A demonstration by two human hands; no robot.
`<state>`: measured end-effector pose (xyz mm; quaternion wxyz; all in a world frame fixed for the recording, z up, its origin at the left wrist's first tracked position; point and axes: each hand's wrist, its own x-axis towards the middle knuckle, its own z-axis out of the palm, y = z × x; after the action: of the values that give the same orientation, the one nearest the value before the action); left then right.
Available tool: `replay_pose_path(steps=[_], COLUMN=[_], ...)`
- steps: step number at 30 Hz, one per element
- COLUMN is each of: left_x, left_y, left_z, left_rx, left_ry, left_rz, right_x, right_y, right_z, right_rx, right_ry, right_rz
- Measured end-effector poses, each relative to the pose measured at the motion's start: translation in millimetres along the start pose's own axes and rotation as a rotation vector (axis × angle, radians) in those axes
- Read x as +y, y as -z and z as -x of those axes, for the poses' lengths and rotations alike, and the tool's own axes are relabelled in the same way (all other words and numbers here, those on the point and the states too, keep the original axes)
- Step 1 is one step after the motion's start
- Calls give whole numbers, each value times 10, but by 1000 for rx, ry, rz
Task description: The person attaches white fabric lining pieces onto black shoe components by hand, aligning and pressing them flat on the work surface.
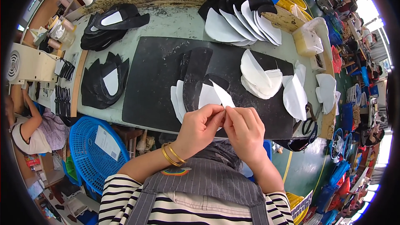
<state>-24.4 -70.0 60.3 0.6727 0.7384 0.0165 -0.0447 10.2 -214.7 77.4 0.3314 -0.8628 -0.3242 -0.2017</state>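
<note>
A thin white cut-out piece (222, 94) stands up from the mat between my hands, its lower tip pinched by my left hand (199, 128) and my right hand (246, 132). The fingertips of both hands meet there, and what lies under them is hidden. Just beyond, a curved black shoe-upper piece (196, 75) rests on the black mat (146, 79), with more white pieces (180, 100) under its left side. To the right, a pile of white curved pieces (260, 81) sits on the mat, and another white stack (295, 98) overlaps its right edge.
Black uppers with white patches lie in stacks (110, 23) at the left. A fanned row of white-and-black pieces (243, 23) is at the back. Dark-handled scissors (309, 126) lie at the right edge, below a glue tub (307, 41). A blue basket (87, 154) stands lower left; another person sits beyond.
</note>
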Motion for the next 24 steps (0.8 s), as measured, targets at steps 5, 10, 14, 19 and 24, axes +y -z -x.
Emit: replay_pose_path(steps=[5, 10, 14, 19, 24], left_x=[-2, 115, 51, 34, 35], left_y=[-32, -34, 67, 29, 15], left_z=[-37, -94, -74, -47, 15], left_rx=[-31, 28, -99, 85, 76], left_ry=[62, 93, -8, -125, -147], left_rz=[400, 587, 202, 152, 73], right_x=[52, 17, 198, 2, -98], right_y=[32, 55, 141, 96, 84], right_z=[24, 35, 44, 51, -25], right_rx=[64, -10, -2, -25, -113], right_ry=[-474, -595, -971, -657, -250], right_rz=[-401, -576, -1365, -807, -293])
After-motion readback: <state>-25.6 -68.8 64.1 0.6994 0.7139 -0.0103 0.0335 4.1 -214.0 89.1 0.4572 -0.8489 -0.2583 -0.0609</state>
